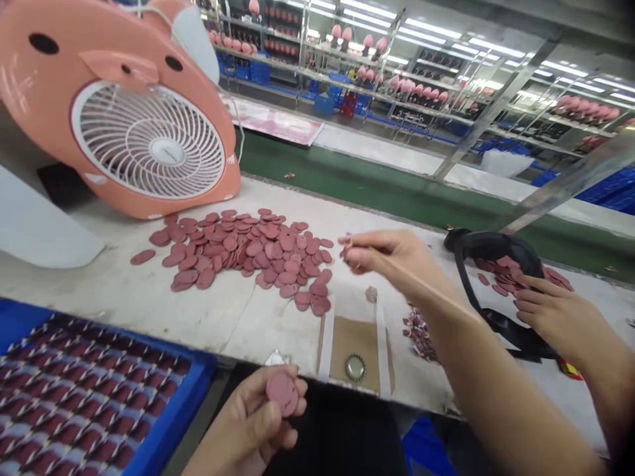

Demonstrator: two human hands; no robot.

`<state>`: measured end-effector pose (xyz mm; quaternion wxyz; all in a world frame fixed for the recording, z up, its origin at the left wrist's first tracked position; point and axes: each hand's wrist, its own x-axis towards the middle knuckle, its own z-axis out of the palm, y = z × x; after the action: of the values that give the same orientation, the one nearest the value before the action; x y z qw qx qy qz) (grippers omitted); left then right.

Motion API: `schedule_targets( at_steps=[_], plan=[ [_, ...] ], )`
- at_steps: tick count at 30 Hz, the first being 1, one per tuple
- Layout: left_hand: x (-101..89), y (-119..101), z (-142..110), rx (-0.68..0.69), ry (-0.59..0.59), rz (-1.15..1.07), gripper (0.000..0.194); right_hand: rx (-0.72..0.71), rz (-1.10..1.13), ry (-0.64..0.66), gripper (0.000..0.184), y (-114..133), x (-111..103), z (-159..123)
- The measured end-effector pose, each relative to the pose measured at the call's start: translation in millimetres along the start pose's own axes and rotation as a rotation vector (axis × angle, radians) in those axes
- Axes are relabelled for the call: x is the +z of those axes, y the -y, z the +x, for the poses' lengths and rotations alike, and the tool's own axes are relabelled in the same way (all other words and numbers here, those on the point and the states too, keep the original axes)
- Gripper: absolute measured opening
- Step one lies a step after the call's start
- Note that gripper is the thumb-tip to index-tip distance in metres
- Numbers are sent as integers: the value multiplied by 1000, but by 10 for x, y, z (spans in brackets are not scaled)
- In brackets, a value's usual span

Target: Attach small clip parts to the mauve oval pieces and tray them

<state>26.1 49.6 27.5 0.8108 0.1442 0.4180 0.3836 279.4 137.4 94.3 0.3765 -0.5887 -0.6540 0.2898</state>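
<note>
Dozens of pink discs [238, 254] remain loose beyond the blue tray [198, 390], whose rows look filled. Beside that tray my left hand [253, 423] grips one disc [282, 393]; my right hand [391, 258] pinches narrowly on something too small to tell.

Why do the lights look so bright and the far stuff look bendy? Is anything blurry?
In the head view, the ceiling lights glare white, the shelves tilt and bend toward the picture's edges, and the fan looks stretched, as a wide lens does. The hand near the middle looks slightly blurred.
</note>
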Motion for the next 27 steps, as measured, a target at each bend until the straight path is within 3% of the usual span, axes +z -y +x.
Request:
schedule_targets(
  at_steps=[2,5,9,13,18,23,27],
  plan=[
    [16,-7,-73,-32,23,0,39,1,165,118,37,149,266,-401],
    [-24,4,-150,-85,61,-2,37,132,543,253,20,269,518,-868],
    [-126,52,-193,-115,130,-2,37,197,671,179,16,316,682,-1211],
    [-177,81,-231,-171,180,-12,38,108,519,68,18,322,759,-1361],
    [-195,108,-267,-190,162,-3,39,162,534,159,22,353,800,-1489],
    [-247,137,-270,-152,254,37,31,80,426,110,19,422,806,-1506],
    [-259,134,-283,-150,243,57,34,47,403,98,12,440,813,-1498]
  ],
)
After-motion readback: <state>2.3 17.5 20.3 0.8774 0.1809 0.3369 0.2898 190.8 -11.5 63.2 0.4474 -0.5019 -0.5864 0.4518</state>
